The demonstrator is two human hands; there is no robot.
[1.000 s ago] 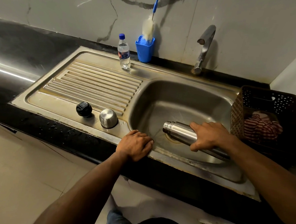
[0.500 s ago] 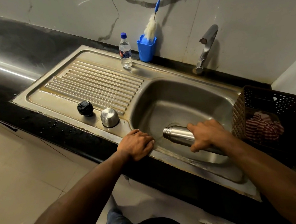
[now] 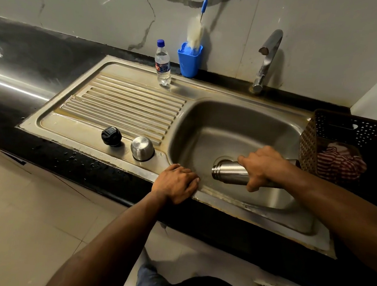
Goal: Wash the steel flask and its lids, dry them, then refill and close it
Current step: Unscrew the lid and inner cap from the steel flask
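My right hand (image 3: 264,167) grips the flask (image 3: 228,171) — held on its side low in the sink (image 3: 241,129), mouth pointing left. My left hand (image 3: 175,183) rests on the sink's front rim, holding nothing. Black lid (image 3: 111,136) and steel cap (image 3: 142,148) sit side by side on the drainboard (image 3: 126,107).

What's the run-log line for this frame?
right hand: grips flask sideways over sink | left hand: on sink edge | lids: both on drainboard

Small clear plastic water bottle (image 3: 163,64) with blue cap: carries a blue-and-red wrap label, its print too small to read. No other text, brand, number or sign is legible.
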